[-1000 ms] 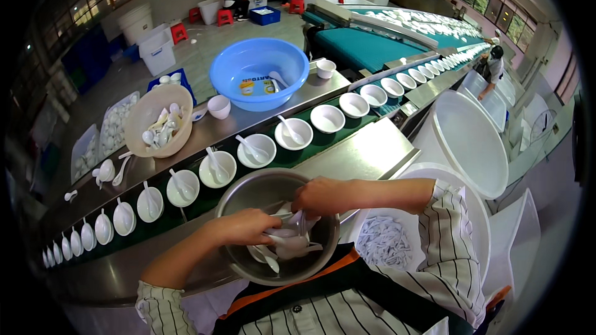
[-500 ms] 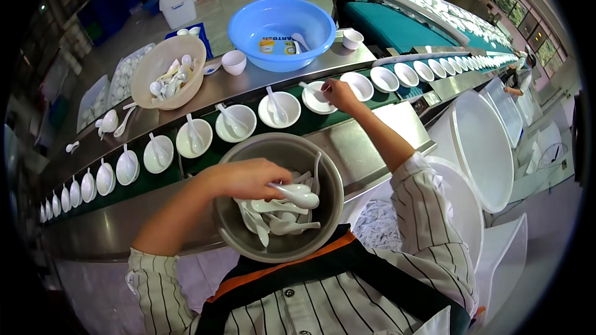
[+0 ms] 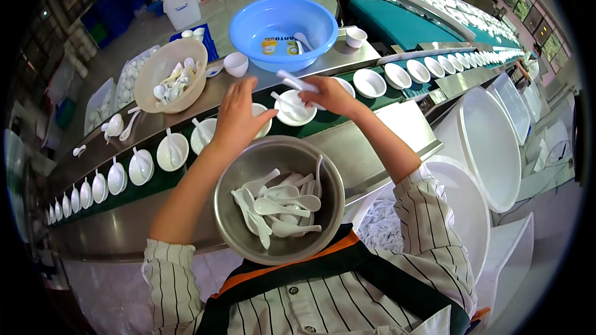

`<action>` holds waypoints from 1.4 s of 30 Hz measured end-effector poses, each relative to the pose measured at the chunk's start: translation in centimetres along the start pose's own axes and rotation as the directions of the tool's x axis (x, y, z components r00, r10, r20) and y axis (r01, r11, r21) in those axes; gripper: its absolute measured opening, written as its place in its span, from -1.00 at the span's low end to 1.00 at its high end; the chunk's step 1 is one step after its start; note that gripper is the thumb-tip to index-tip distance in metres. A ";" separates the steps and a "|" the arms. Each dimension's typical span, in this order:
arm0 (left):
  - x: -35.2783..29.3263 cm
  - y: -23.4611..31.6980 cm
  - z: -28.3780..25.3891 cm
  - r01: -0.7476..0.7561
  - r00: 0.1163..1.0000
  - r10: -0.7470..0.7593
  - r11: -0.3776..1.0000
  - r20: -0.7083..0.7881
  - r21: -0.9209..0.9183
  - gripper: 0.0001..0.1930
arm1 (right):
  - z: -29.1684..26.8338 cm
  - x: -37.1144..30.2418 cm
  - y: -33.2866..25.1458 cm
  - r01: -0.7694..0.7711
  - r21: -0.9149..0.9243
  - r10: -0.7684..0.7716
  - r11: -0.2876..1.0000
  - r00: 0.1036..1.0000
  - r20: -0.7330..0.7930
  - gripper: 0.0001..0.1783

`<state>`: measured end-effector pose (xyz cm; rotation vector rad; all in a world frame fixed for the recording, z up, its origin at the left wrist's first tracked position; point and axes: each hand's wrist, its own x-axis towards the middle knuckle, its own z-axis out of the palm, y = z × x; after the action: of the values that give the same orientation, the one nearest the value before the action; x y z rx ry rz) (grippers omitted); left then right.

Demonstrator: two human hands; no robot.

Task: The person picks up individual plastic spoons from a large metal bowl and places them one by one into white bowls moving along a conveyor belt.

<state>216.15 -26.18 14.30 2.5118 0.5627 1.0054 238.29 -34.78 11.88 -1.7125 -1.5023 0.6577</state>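
Above the moving row, my right hand (image 3: pixel 332 96) is closed round white ceramic spoons (image 3: pixel 297 82), whose handles point left; their exact number is unclear. Just left of it, my left hand (image 3: pixel 238 113) is raised with its fingers apart and nothing in it, partly hiding a bowl (image 3: pixel 262 125). Below the right hand's spoons sits a white bowl (image 3: pixel 294 113) with a spoon lying in it. To its right, the white bowls (image 3: pixel 370 84) hold no spoon. A metal basin (image 3: pixel 333 223) in front of me contains a heap of white spoons (image 3: pixel 282 206).
A green conveyor belt (image 3: pixel 388 97) carries the bowl row from far right to lower left. Behind it stand a blue basin (image 3: pixel 242 18), a beige basin (image 3: pixel 141 74) with spoons, and two small cups. White tubs (image 3: pixel 496 167) stand at my right.
My left hand has left the metal basin and risen to the belt, now without spoons. My right hand now holds spoons and has shifted slightly left. The bowls have moved leftward.
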 end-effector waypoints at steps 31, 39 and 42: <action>-5.6 1.3 2.7 0.579 0.812 -0.240 0.443 0.532 -0.684 -0.80 | 5.6 -9.0 -2.9 -0.048 0.717 0.090 0.695 0.996 -0.020 -0.66; -5.6 -0.8 3.2 0.544 0.837 -0.339 0.599 0.430 -0.587 -0.64 | 3.1 -0.7 -1.2 0.125 -0.064 -0.140 0.990 0.894 -0.426 -0.72; -5.7 -1.6 3.0 0.526 0.848 -0.367 0.666 0.382 -0.528 -0.55 | -0.3 2.2 6.2 -0.181 -0.429 -0.100 0.885 0.826 -0.555 -0.69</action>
<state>214.16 -28.18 8.32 1.7363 0.6138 0.5455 242.57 -32.85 7.27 -2.0606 -1.2386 -0.2360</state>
